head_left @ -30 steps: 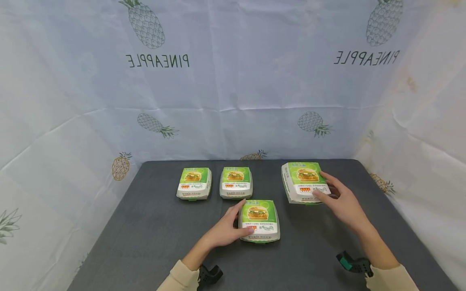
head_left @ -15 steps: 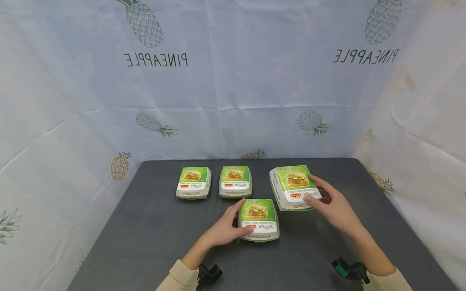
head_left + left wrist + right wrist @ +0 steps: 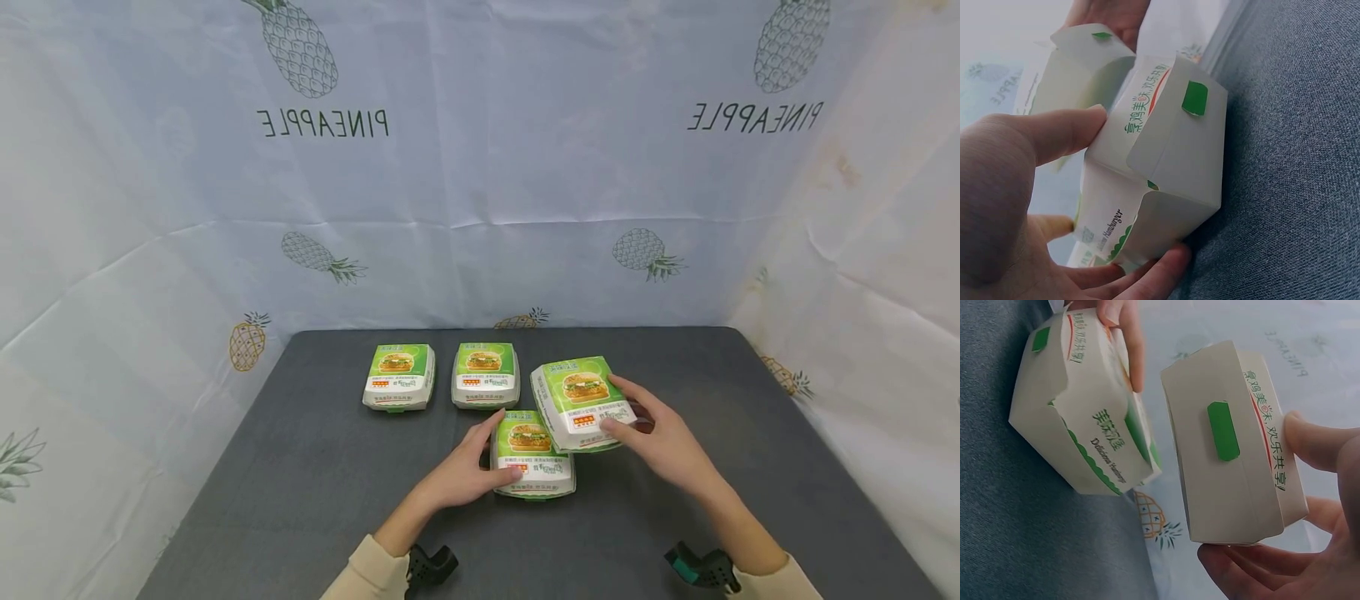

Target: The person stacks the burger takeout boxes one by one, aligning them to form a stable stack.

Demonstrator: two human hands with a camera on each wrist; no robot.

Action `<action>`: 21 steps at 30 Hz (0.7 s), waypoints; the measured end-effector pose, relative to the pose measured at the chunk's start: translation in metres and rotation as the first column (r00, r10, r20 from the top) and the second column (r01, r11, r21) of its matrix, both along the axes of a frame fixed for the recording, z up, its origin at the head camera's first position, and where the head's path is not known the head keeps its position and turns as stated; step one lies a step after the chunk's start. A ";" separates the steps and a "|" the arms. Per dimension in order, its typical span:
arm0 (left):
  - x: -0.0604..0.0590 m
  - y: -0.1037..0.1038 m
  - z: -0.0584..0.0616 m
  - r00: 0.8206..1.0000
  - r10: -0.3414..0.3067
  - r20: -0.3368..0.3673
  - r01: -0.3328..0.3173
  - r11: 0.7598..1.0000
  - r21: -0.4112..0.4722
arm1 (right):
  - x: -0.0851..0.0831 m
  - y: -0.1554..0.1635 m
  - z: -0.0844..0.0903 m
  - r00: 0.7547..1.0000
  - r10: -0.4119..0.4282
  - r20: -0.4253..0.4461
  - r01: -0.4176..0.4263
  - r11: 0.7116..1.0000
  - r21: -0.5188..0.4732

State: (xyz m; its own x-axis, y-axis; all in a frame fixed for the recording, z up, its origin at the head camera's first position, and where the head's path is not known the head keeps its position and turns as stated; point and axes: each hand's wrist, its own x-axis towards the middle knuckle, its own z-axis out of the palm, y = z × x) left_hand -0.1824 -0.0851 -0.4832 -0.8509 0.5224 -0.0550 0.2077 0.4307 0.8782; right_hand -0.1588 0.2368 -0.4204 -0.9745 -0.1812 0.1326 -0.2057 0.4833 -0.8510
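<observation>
Burger box point(image 3: 581, 396) likely light, crushable; hold sides. Right fingers point(image 3: 624, 434) pinch it at 3 o'clock, left fingers point(image 3: 502, 477) pinch front box point(image 3: 542, 477) at 9.

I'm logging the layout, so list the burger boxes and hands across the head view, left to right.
Back-left box → back-middle box → front box → box in the right grip → right hand. The left hand is left out, since it overlaps the back-middle box's span.
</observation>
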 end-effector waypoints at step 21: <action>0.014 0.006 0.034 0.964 0.099 -0.248 -0.132 0.984 -0.120 | 0.001 -0.014 -0.010 0.999 -0.002 0.035 0.002 1.000 0.025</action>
State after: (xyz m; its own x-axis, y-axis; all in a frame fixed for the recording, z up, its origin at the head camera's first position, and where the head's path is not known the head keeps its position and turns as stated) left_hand -0.1686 -0.0794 -0.4491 -0.9018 0.4216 0.0954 0.3471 0.5747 0.7411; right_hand -0.1583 0.2226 -0.4301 -0.9788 -0.1821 0.0939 -0.1750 0.5048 -0.8453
